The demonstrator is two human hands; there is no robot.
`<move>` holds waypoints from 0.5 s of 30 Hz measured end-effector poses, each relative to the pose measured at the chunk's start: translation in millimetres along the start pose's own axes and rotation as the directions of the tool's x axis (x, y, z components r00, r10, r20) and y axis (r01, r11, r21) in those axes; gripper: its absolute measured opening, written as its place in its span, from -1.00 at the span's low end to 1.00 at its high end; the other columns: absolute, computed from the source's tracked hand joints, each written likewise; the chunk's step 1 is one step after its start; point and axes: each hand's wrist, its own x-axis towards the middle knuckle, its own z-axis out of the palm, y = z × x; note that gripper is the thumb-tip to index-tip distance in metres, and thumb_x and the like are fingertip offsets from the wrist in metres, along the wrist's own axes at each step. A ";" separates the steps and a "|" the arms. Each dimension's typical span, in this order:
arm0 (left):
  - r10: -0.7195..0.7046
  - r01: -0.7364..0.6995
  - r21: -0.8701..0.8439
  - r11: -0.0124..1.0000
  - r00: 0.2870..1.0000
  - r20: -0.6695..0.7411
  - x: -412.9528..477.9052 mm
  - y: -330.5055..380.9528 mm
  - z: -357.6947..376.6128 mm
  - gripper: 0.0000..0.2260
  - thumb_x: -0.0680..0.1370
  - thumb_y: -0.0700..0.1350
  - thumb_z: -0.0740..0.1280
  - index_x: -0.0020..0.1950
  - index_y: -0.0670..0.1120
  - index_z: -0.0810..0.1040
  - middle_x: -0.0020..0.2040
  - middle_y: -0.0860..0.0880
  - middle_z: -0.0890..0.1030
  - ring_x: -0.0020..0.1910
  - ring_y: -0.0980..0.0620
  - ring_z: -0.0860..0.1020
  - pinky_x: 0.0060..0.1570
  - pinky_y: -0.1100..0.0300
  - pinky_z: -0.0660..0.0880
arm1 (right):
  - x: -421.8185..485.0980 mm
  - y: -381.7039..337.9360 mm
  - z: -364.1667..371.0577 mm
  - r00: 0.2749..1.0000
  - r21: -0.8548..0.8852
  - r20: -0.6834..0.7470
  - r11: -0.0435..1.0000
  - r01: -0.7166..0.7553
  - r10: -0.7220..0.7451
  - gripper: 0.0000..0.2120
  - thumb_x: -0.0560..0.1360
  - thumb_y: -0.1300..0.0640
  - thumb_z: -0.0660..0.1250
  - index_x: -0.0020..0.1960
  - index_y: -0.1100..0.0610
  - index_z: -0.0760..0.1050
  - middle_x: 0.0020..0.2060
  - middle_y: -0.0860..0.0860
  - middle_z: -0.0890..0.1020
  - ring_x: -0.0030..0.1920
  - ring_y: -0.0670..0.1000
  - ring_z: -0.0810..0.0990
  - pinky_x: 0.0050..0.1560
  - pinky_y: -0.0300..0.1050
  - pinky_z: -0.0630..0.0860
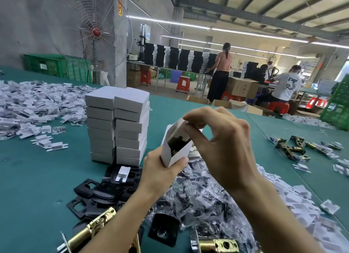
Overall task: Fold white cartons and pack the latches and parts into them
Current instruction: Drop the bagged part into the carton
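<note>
Above the bagged parts [198, 196], our left hand [160, 170] grips the upright white carton [174, 155] low; our right hand [222, 143] pinches its top flap [175, 125].

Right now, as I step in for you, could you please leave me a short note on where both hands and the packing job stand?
Left hand grips the bottom of the white carton, which is open. Right hand pinches its top flap. Dark parts are already inside.
Done: two stacks of closed cartons stand on the green table.
Left: close this carton and stack it, then fold and fill more.
Loose on the table: black plates, bagged parts and brass latches near you, flat carton blanks far left.
</note>
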 end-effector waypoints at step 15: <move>0.021 -0.003 0.316 0.949 0.998 -0.051 2.1 -11.3 -2.6 -0.72 0.45 -0.18 0.45 -0.03 0.23 0.64 -0.32 0.21 0.58 -0.35 0.21 0.47 -0.44 0.42 0.37 | 2.2 43.2 29.9 0.670 -0.290 0.667 0.942 -0.172 0.327 -0.86 0.61 0.17 0.14 -0.12 0.02 0.35 -0.15 0.09 0.56 -0.14 0.21 0.46 -0.21 0.05 0.42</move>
